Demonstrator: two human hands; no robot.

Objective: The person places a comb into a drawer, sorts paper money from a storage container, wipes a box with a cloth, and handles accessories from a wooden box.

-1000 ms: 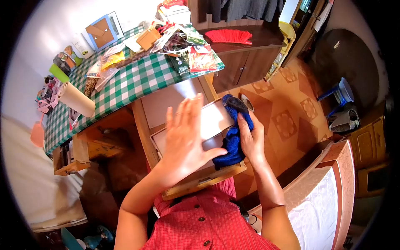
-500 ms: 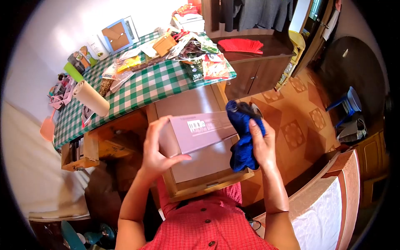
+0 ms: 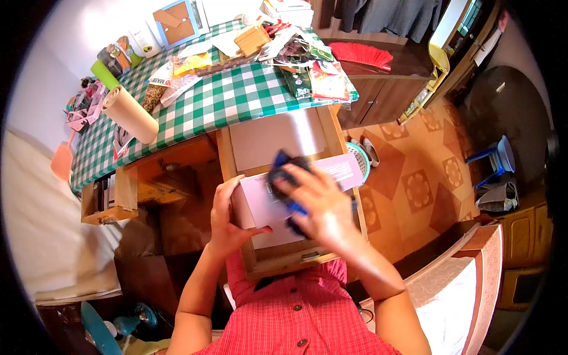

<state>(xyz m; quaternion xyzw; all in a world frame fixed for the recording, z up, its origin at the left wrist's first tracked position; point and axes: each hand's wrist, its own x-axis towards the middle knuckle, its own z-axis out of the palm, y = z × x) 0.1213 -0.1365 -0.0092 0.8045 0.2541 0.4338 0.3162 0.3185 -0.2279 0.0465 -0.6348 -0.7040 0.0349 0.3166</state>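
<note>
My left hand (image 3: 228, 216) grips the near left end of a long mauve box (image 3: 343, 170), thumb along the lower edge and fingers at the top. The box is held above an open wooden drawer (image 3: 278, 148). Pressed on the box's upper face is a dark blue cloth (image 3: 284, 163), bunched under my right hand (image 3: 319, 204). That hand is smeared by motion, but its fingers lie over the cloth. Most of the printed label is covered by cloth and hand.
A table with a green checked cloth (image 3: 219, 106) carries packets, a paper roll (image 3: 130, 115) and a picture frame (image 3: 176, 23). A smaller drawer (image 3: 109, 207) stands open at left. A teal basket (image 3: 361, 161) and shoes (image 3: 371, 152) are on the tiled floor, right of the large drawer.
My right hand has moved the cloth leftward from the box's far right end onto its upper face. The left hand still holds the box. The view has shifted slightly.
</note>
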